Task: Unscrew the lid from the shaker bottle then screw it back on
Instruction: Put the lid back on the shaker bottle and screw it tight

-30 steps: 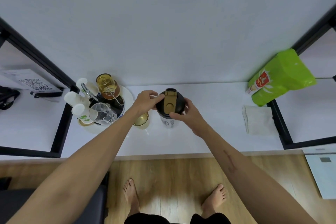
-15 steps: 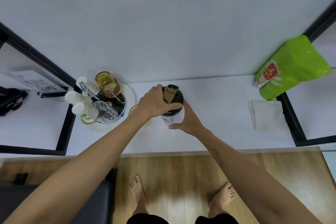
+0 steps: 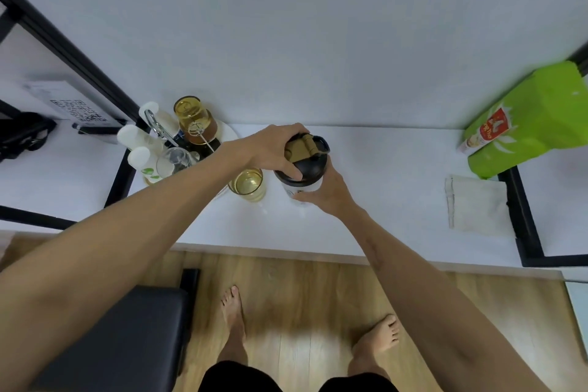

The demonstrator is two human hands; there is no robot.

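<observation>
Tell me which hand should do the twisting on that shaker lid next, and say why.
Left. The left hand already wraps over the black lid from above, fingers on its rim. The right hand grips the white bottle body below, so it probably suits bracing better than turning.

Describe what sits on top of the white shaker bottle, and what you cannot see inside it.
A black screw lid with a tan flip cap covers the white shaker bottle. The left hand grips the lid; the right hand holds the body. The contents are hidden.
</observation>
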